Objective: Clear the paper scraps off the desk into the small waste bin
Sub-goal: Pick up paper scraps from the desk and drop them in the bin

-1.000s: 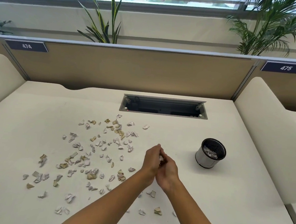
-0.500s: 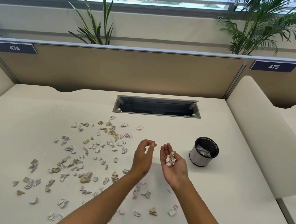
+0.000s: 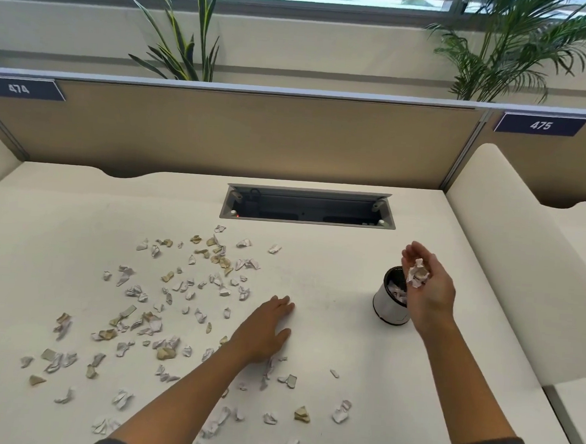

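Note:
Several white and tan paper scraps lie scattered over the left and front of the cream desk. The small white waste bin with a dark rim stands right of centre and has scraps inside. My right hand hovers just over the bin's right rim, palm cupped and tilted, holding a small bunch of scraps. My left hand rests flat on the desk, fingers straight, at the right edge of the scattered scraps; a few scraps lie beside its wrist.
An open grey cable tray is set into the desk behind the bin. A tan partition closes the back, and a cream side panel stands close to the right of the bin. Plants stand behind the partition.
My right hand has carried its scraps right and away from me, to above the bin. My left hand has dropped from mid-air to lie flat on the desk.

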A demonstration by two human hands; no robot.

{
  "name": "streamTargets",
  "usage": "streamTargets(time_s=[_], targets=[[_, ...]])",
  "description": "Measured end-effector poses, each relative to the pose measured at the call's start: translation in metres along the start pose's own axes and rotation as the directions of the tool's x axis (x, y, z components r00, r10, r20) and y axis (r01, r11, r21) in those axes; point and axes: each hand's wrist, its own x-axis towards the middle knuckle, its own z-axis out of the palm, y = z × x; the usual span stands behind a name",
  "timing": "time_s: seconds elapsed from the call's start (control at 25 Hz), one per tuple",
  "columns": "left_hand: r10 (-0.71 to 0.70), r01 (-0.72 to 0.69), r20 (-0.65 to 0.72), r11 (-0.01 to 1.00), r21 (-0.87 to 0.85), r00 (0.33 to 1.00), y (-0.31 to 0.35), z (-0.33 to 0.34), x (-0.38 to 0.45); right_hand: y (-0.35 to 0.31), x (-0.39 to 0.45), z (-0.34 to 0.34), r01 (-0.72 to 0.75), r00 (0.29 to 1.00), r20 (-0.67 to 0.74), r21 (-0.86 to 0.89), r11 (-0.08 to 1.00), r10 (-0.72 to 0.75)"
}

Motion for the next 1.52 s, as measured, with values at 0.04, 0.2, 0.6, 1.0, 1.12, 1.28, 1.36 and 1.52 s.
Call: streamTargets(time_s=[0.04,0.2,0.6,1.0,1.12,1.28,1.36,1.52], targets=[[0.011,-0.011,-0.002,1.000,0.017,1.000,-0.001,0.002,0.000,0.000,0.004,-0.005,0.072,0.997,0.002,-0.158,0.985,-0.073],[0.013,-0.013,0.000,1.000,0.026,1.000,-0.004,0.005,0.002,0.003,0.014,-0.022,0.177,0.984,0.095,-0.475,0.862,-0.150],[0.038,-0.040,0.026,0.997,0.061,0.999,0.001,-0.008,0.007,0.011,-0.008,-0.021,0.282,0.955,0.250,-0.592,0.755,-0.161],[0.127,-0.148,0.142,0.978,0.146,0.982,-0.006,-0.027,-0.014,0.066,-0.080,-0.039,0.213,0.950,0.312,-0.686,0.696,0.017],[0.119,-0.145,0.137,0.970,0.195,0.983,-0.006,-0.026,-0.023,0.082,-0.103,-0.056,0.158,0.958,0.255,-0.850,0.503,0.129],[0.054,-0.065,0.054,0.972,0.225,0.997,0.001,-0.015,-0.035,0.095,-0.124,-0.076,0.100,0.975,0.155,-0.946,0.309,0.157],[0.034,-0.047,0.088,0.987,0.152,0.996,0.003,-0.008,-0.038,0.103,-0.134,-0.082,0.099,0.980,0.129,-0.977,0.190,0.153],[0.065,-0.073,0.189,0.997,0.037,0.980,0.005,-0.003,-0.044,0.118,-0.156,-0.078,0.112,0.977,0.143,-0.975,0.191,0.156]])
